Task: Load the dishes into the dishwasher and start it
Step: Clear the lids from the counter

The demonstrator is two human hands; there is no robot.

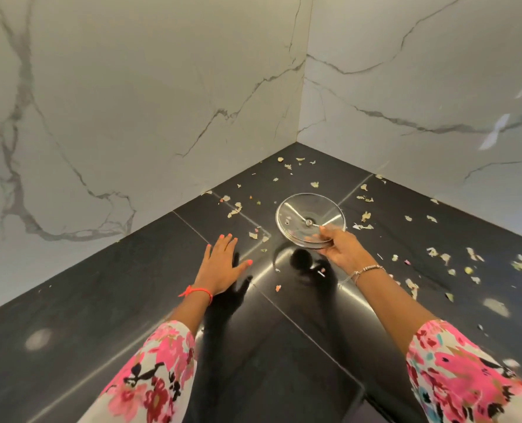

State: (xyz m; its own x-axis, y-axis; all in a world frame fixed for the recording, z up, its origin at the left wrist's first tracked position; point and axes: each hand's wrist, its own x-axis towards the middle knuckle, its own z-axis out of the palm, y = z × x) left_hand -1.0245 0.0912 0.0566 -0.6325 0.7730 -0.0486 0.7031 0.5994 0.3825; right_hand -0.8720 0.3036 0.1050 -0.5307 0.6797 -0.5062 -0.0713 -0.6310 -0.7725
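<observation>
A white marble-patterned wall with grey veins (116, 102) stands at the left and meets a second wall of the same stone (421, 80) in a corner. Below them runs a glossy black stone counter (85, 309) with thin seams between its slabs.

The left arm, in a white sleeve printed with pink flowers (152, 374), reaches over the counter. A red thread bracelet (199, 290) is tied at the wrist. The left hand (221, 265) lies palm down, fingers (227, 243) straight and spread, holding nothing; its shadow falls just beside it, and I cannot tell whether the palm touches the stone.

To its right, near the corner, is a round stainless-steel lid with a small central knob (302, 213) — tilted so its shiny face shows. The right hand (340, 250) grips the lid's near rim, thumb on top and fingers curled under. A dark round shadow lies on the counter just below the lid; whether the far rim touches the stone is unclear. A thin silver chain bracelet (366, 270) circles the right wrist, above a matching floral sleeve (467, 380).

Pale, dry vegetable scraps (473, 254) are scattered over the counter — around the lid, toward the corner, and thickest at the right.
</observation>
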